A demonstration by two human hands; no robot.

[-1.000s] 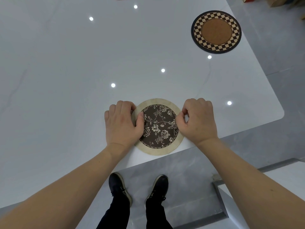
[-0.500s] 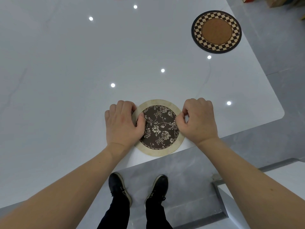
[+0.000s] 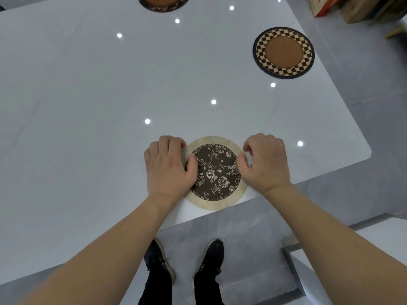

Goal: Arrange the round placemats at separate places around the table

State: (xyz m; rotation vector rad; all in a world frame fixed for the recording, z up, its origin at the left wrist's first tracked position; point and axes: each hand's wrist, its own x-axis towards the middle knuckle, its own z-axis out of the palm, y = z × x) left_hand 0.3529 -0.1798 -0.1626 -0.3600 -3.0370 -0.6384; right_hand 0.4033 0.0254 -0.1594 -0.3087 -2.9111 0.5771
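Note:
A round floral placemat (image 3: 217,172), dark brown with a beige rim, lies flat at the near edge of the white table (image 3: 88,106); its near rim slightly overhangs that edge. My left hand (image 3: 167,166) grips its left side, thumb on the dark pattern. My right hand (image 3: 266,161) pinches its right rim with curled fingers. A checkered placemat (image 3: 283,52) with a tan centre sits near the right edge. A third dark-rimmed placemat (image 3: 163,3) shows partly at the far side, cut off by the frame.
The table's rounded corner (image 3: 365,150) is to my right. Grey floor and my black shoes (image 3: 160,260) are below the near edge. A white ledge (image 3: 374,249) stands at the lower right. Cardboard boxes (image 3: 352,7) sit on the floor at the far right.
Both hands stay on the floral placemat, which has barely shifted. The view has tilted up a little, bringing more of the far placemat into sight.

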